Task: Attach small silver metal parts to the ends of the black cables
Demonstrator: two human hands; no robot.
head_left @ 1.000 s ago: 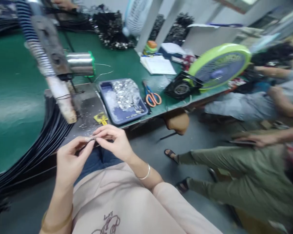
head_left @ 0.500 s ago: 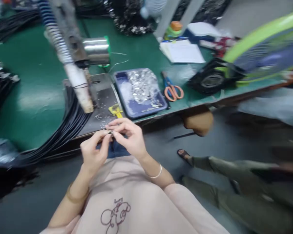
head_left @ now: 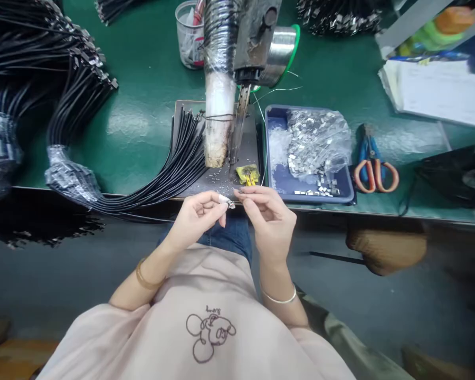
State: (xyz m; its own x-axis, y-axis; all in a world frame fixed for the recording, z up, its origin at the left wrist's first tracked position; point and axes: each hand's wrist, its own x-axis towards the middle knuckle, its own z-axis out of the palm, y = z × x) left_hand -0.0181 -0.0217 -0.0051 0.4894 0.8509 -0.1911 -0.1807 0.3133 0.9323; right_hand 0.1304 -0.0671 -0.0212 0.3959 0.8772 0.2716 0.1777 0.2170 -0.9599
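My left hand point(head_left: 200, 219) pinches a small silver metal connector point(head_left: 231, 205) between thumb and forefinger, just in front of the bench edge. Close on its right is my right hand point(head_left: 271, 219), thumb and forefinger nearly together, with a tiny dark piece point(head_left: 238, 191) at the fingertips, too small to name. Beyond the hands, a dark work plate point(head_left: 217, 182) is strewn with small bits. A bundle of black cables point(head_left: 158, 182) lies on it, stripped ends hidden in part by the white hose nozzle point(head_left: 217, 126). Beside that hangs a metal soldering stand point(head_left: 241, 121).
Right of the plate stands a blue tray point(head_left: 312, 195) with a plastic bag of metal connectors point(head_left: 316, 140). Orange-handled cutters point(head_left: 374, 171) lie beside it. A solder spool point(head_left: 279, 55), a plastic cup point(head_left: 190, 39), paper sheets point(head_left: 439, 92) and more cable bundles point(head_left: 75, 89) are farther out.
The camera has turned left, so the bench appears shifted right. My hands, pressed together before, are now slightly apart, and the metal connector shows in my left fingertips.
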